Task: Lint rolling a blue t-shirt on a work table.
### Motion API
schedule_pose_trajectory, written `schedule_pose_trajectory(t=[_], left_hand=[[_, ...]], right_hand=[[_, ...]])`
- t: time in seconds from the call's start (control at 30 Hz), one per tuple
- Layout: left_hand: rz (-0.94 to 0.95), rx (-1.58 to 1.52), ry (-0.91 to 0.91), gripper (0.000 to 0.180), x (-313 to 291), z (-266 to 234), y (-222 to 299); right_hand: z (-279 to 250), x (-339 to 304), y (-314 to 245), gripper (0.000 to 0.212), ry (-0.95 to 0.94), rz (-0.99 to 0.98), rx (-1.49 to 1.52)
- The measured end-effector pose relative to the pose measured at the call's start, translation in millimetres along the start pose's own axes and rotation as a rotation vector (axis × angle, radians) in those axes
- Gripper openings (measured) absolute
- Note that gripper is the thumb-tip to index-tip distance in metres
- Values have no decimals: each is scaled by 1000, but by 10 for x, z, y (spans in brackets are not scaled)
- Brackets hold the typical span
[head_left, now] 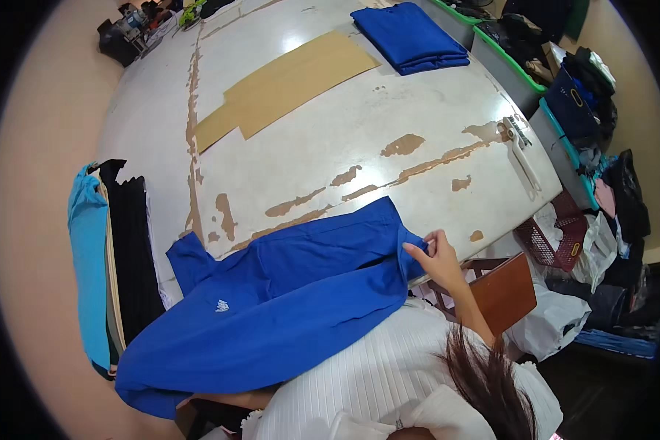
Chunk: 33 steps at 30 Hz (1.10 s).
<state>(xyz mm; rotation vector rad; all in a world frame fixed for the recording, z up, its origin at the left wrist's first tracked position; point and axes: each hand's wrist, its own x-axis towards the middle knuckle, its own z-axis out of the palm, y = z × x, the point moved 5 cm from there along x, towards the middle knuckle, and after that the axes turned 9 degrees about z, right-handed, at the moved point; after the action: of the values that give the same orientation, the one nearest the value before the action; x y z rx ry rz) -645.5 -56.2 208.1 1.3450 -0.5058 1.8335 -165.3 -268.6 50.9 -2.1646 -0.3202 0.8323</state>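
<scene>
A blue shirt with a small white mark on its front lies partly on the table's near edge and partly across my lap. One short sleeve stretches onto the tabletop at the left. Close to the shirt's right edge, my right hand pinches the hem between thumb and fingers, and the cloth gapes open beside it. My left forearm runs under the shirt's lower left part, so the left hand and its fingers are hidden by the fabric.
On the worn white table lie a tan cardboard sheet, folded blue garments and a white long-handled tool. Draped clothes hang at the left. Green-rimmed bins, a maroon basket and a brown chair stand right.
</scene>
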Motion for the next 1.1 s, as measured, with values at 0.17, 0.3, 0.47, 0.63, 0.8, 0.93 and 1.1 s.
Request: schedule_pose_trajectory(t=[0.17, 0.3, 0.47, 0.63, 0.8, 0.93, 1.1], left_hand=[[45, 975, 229, 72, 104, 238, -95], [-21, 1225, 255, 66, 195, 315, -228], [-105, 979, 559, 63, 135, 73, -200], [-217, 600, 808, 60, 219, -286, -599], [-553, 1036, 411, 50, 598, -1072, -1912], [-814, 708, 159, 28, 1573, -582, -3518], [-552, 404, 506, 34, 2843, 291, -3732]], right_hand=[[144, 26, -463, 68, -120, -192, -537], [348, 250, -178, 55, -205, -310, -584], [-933, -31, -671, 42, -235, -242, 511], [-2070, -522, -989, 50, 568, -662, 774], [-1833, 840, -1655, 32, 152, -498, 522], [-2254, 2022, -2425, 20, 269, -703, 488], [-2953, 1525, -3655, 19, 579, -931, 712]])
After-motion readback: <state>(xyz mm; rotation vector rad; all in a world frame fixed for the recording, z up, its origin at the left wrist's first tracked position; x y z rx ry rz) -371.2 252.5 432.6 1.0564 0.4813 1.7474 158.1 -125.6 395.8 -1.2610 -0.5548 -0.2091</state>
